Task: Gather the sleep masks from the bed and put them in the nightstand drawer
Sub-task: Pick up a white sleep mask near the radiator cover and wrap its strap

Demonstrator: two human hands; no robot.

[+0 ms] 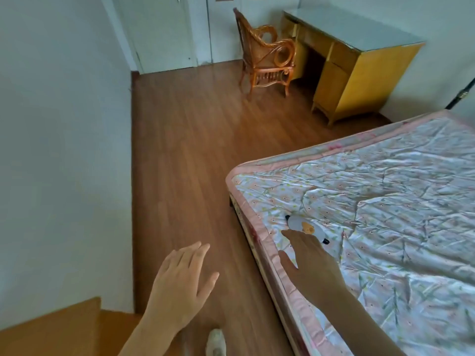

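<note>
A white sleep mask with an orange patch and black strap ends lies on the bed near its left edge. My right hand reaches over the bed with fingers spread, its fingertips just short of the mask and partly covering its near end. It holds nothing. My left hand hovers open above the wooden floor beside the bed, palm down. A wooden nightstand top shows at the bottom left corner; its drawer is out of sight.
The bed has a floral quilted cover with a pink border. A rattan chair and a yellow desk stand at the far wall. A white wall runs along the left. My foot is on the floor.
</note>
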